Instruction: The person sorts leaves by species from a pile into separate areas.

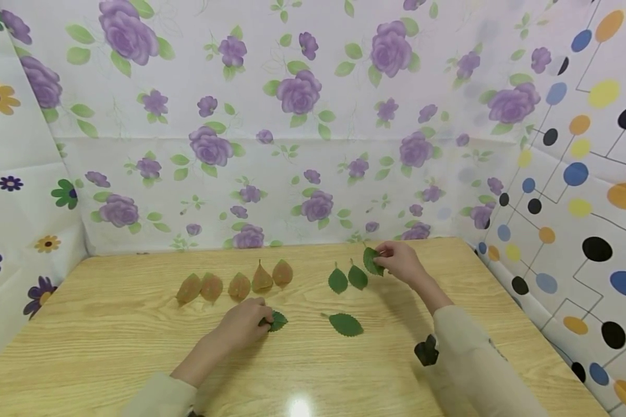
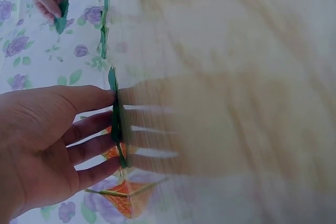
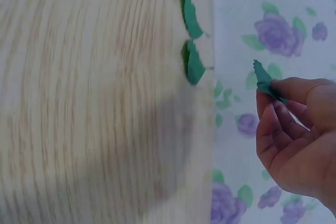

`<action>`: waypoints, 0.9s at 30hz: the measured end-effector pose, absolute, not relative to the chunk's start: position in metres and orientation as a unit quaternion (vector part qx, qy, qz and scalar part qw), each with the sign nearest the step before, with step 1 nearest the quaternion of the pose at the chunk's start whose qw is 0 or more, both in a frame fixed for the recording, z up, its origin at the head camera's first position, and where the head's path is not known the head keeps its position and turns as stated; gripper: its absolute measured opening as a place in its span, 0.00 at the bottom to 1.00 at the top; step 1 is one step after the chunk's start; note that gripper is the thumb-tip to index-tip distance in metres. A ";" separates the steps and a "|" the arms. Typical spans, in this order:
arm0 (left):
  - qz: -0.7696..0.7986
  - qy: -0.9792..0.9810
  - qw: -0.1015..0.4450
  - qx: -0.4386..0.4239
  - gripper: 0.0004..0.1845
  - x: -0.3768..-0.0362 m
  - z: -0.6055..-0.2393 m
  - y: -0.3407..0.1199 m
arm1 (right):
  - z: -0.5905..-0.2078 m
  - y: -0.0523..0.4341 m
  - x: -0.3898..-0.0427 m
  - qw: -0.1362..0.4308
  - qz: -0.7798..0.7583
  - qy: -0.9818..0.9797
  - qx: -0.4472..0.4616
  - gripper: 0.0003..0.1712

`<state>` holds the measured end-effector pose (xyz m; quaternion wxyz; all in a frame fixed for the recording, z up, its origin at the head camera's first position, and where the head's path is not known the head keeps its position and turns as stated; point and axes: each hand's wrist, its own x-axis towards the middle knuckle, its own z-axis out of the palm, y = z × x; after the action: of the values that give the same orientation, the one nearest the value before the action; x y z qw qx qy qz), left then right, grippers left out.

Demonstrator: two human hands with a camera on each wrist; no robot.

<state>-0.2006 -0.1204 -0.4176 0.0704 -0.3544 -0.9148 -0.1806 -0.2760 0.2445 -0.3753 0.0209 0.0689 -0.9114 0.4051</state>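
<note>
My left hand (image 1: pixel 261 322) lies on the wooden table (image 1: pixel 109 341), its thumb and fairly straight fingertips touching a green leaf (image 1: pixel 278 320) that lies flat. In the left wrist view that leaf (image 2: pixel 114 80) shows edge-on at the tips of my left hand (image 2: pixel 102 127). At the back of the table my right hand (image 1: pixel 388 256) pinches another green leaf (image 1: pixel 371 261) between thumb and fingers. The right wrist view shows my right hand (image 3: pixel 273 98) holding this leaf (image 3: pixel 262 78) just above the table.
A row of several reddish leaves (image 1: pixel 239 286) lies left of centre. Two green leaves (image 1: pixel 338 281) (image 1: pixel 357 277) sit next to the held one, a third (image 1: pixel 346 324) lies nearer. A dark leaf (image 1: pixel 426 351) lies by my right sleeve. Flowered walls (image 1: pixel 292 145) enclose the table.
</note>
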 end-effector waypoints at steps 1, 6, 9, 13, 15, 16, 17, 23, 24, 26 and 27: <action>-0.182 -0.915 0.069 -0.354 0.06 -0.201 -0.417 -0.120 | -0.377 0.248 -0.278 0.020 0.402 -0.913 0.067 0.15; -0.186 -0.915 0.064 -0.353 0.05 -0.201 -0.416 -0.120 | -0.385 0.259 -0.283 0.017 0.399 -0.915 0.057 0.17; -0.185 -0.916 0.063 -0.350 0.06 -0.200 -0.416 -0.121 | -0.390 0.260 -0.285 0.016 0.405 -0.913 0.048 0.18; -0.187 -0.917 0.061 -0.347 0.06 -0.200 -0.416 -0.121 | -0.399 0.260 -0.288 0.018 0.414 -0.910 0.034 0.18; -0.188 -0.917 0.061 -0.346 0.06 -0.200 -0.415 -0.120 | -0.404 0.259 -0.290 0.018 0.420 -0.907 0.023 0.18; -0.187 -0.918 0.061 -0.345 0.06 -0.200 -0.415 -0.120 | -0.407 0.259 -0.290 0.018 0.422 -0.906 0.017 0.18; -0.187 -0.918 0.061 -0.344 0.05 -0.200 -0.416 -0.120 | -0.410 0.259 -0.291 0.018 0.426 -0.904 0.010 0.18; -0.189 -0.916 0.060 -0.349 0.05 -0.201 -0.416 -0.120 | -0.427 0.258 -0.292 0.017 0.459 -0.887 -0.042 0.18; -0.190 -0.916 0.060 -0.349 0.05 -0.201 -0.416 -0.120 | -0.429 0.258 -0.292 0.021 0.464 -0.884 -0.050 0.17; -0.191 -0.916 0.059 -0.347 0.05 -0.201 -0.415 -0.121 | -0.432 0.256 -0.292 0.029 0.471 -0.879 -0.060 0.16; -0.190 -0.917 0.058 -0.345 0.05 -0.201 -0.415 -0.121 | -0.433 0.254 -0.292 0.033 0.473 -0.878 -0.064 0.16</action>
<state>-0.2006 -0.1213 -0.4150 0.0581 -0.3452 -0.9172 -0.1905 -0.2919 0.2544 -0.4330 0.0332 -0.0642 -0.8782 0.4728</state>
